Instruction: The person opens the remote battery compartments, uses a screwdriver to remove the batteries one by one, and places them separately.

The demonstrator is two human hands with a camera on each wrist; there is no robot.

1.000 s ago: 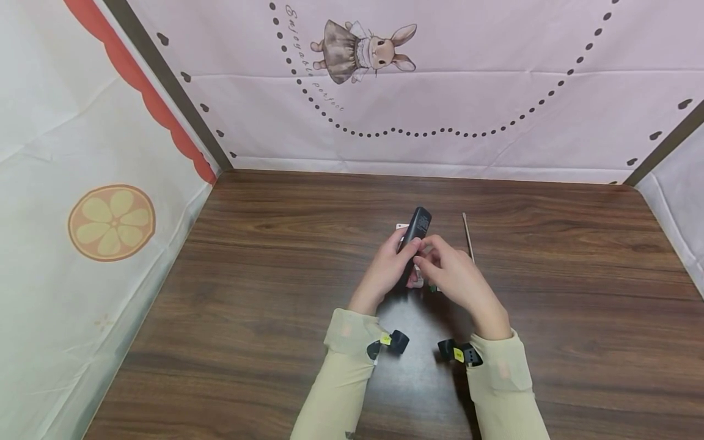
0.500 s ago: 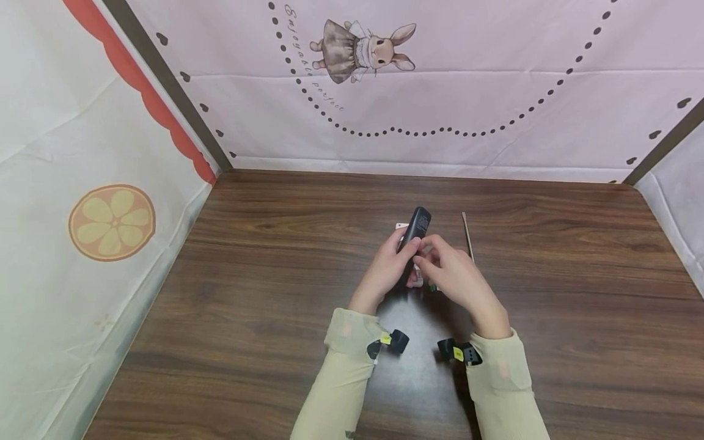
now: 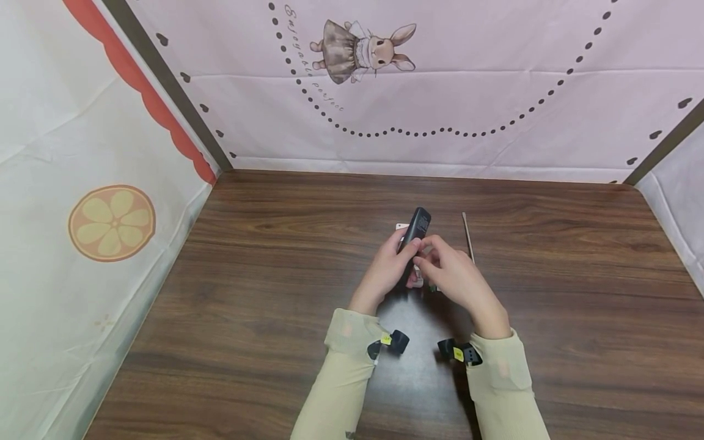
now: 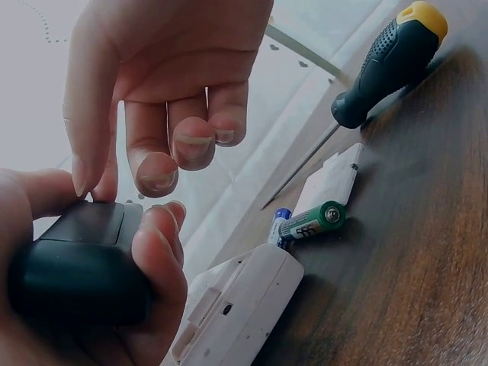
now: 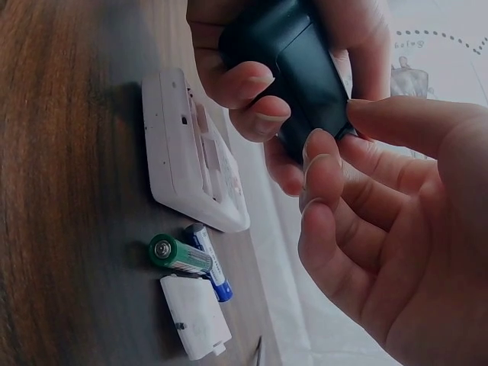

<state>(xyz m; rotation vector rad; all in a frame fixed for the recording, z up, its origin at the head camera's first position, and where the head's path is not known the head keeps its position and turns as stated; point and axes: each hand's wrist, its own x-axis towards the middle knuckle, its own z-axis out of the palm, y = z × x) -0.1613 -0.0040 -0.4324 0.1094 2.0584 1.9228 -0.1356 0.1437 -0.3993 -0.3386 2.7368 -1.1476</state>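
Note:
A long black remote control [image 3: 420, 221], with a printed label on its upturned side, is gripped by my left hand [image 3: 383, 272]. Fingers curl around its edges in both wrist views. My right hand [image 3: 459, 278] has thumb and forefinger pinching the end of the battery cover [image 4: 85, 223] on the remote; its other fingers are loosely bent. The right wrist view shows that pinch at the cover's edge [image 5: 335, 114]. Below the hands lies a white plastic device [image 5: 171, 145] with an uncovered slot. Beside it are a green battery [image 4: 319, 219] and a blue-and-white battery [image 5: 210, 259].
A white battery cover [image 5: 195, 316] lies by the batteries. Farther right is a screwdriver [image 4: 393, 65] with a black and yellow handle, its shaft [image 3: 468, 235] pointing away. Patterned cloth [image 3: 451, 91] walls the back and sides of the wooden table [image 3: 264, 275].

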